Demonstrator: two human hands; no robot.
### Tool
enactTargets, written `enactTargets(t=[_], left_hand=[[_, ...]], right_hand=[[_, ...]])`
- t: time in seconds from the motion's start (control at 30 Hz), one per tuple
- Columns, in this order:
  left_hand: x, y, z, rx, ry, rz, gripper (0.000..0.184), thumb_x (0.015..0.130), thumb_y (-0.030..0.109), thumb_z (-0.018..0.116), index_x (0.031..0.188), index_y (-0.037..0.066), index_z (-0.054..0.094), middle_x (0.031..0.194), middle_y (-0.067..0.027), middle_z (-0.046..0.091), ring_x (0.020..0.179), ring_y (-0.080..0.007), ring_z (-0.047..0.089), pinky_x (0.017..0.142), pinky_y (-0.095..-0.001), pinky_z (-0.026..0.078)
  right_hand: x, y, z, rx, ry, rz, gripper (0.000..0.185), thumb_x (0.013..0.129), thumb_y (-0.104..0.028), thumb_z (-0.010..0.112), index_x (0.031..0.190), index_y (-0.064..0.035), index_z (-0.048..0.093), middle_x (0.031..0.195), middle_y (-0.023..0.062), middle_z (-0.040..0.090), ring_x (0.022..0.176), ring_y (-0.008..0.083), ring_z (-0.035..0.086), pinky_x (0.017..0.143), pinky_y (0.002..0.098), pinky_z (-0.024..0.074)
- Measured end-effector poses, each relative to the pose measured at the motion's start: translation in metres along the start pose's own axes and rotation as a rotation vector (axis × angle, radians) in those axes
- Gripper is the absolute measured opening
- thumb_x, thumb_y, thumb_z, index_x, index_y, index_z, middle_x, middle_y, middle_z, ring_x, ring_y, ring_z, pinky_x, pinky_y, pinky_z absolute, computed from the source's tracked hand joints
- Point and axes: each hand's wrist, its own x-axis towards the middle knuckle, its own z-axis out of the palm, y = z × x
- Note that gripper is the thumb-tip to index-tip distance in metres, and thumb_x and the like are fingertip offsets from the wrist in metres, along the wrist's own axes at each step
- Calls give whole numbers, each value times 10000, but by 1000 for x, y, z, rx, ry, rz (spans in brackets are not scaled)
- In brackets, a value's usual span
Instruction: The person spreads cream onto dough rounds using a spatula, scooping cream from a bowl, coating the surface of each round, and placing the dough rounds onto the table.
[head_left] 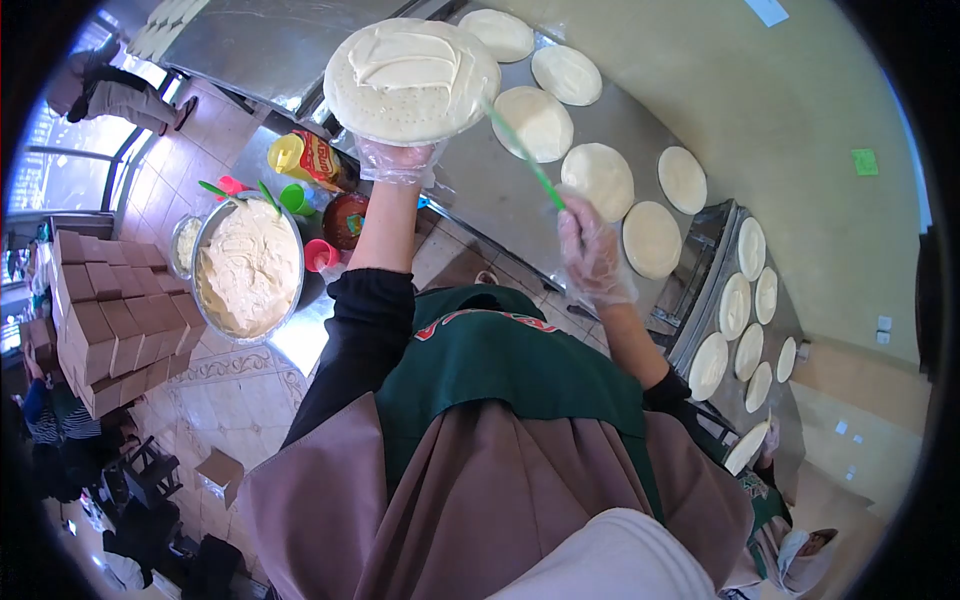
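Raised at the upper middle, my left hand (398,162), in a clear plastic glove, supports a round flat dough base (400,105) from below. White cream is spread over part of its pricked surface. My right hand (590,245), also gloved, is closed around the handle of a green spatula (525,155), whose tip reaches the dough's right edge. To the left a large metal bowl (300,268) holds pale cream (248,265), with green utensils at its rim. Several dough rounds (598,180) lie on the metal counter (480,190), some of them coated.
Stacked cardboard boxes (125,315) stand at the left. Red cups (320,255), a green cup (296,198) and a yellow-lidded container (287,155) are near the bowl. A co-worker's gloved hand (770,440) holds another round at the right. Another person stands at the upper left.
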Motion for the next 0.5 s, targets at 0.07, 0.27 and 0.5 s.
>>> enactTargets(t=[0.07, 0.27, 0.5], left_hand=[[-3, -2, 0, -33, -47, -31, 588, 932, 514, 316, 1365, 121, 381, 1405, -149, 391, 1273, -347, 406, 1021, -545, 373], [-4, -12, 4, -111, -79, -98, 592, 924, 525, 325, 1355, 127, 398, 1398, -137, 402, 1266, -342, 412, 1021, -534, 373], [2, -8, -23, -64, -70, 9, 623, 911, 555, 328, 1339, 112, 414, 1377, -139, 426, 1250, -347, 430, 1024, -516, 378]], right_hand=[[21, -2, -6, -56, 58, -85, 259, 852, -19, 543, 1109, -32, 574, 840, 162, 630, 700, 298, 630, 617, 373, 489], [36, 21, 6, -185, 143, -294, 276, 846, -35, 557, 1120, -61, 578, 833, 156, 628, 679, 299, 621, 606, 385, 485], [-2, 7, 14, -122, -16, -308, 282, 843, -36, 563, 1121, -78, 590, 833, 152, 629, 674, 303, 625, 597, 384, 493]])
